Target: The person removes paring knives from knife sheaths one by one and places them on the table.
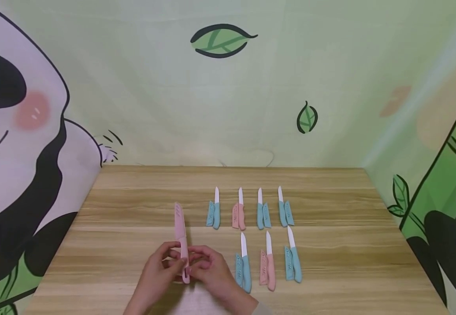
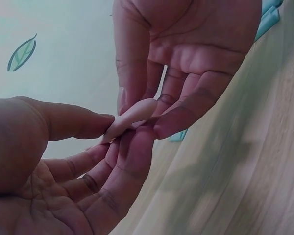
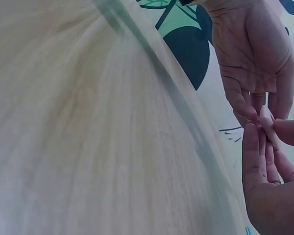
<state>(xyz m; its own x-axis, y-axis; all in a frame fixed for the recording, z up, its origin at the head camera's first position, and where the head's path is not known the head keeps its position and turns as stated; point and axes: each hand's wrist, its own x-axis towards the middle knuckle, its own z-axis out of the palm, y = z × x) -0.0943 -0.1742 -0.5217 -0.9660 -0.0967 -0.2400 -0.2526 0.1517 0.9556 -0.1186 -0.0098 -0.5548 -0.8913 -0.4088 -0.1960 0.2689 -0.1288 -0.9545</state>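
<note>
A pink knife with a pink sheath [image 1: 179,221] over its blade stands between my hands, sheath end pointing away from me. My left hand [image 1: 156,269] pinches the pink handle [image 2: 132,119] between thumb and fingers, from the left side. From the other side my right hand [image 1: 215,272] also pinches the handle, close to its near end. In the right wrist view, the thumb and fingers of my right hand [image 3: 272,200] meet around the handle, with my left hand [image 3: 257,51] above. The fingers hide part of the handle.
To the right, two rows of knives lie on the wooden table [image 1: 114,227], each beside its sheath. Most are blue, such as the near right knife [image 1: 296,262]; two are pink, including the near middle knife [image 1: 270,271]. A printed cloth wall [image 1: 153,87] stands behind.
</note>
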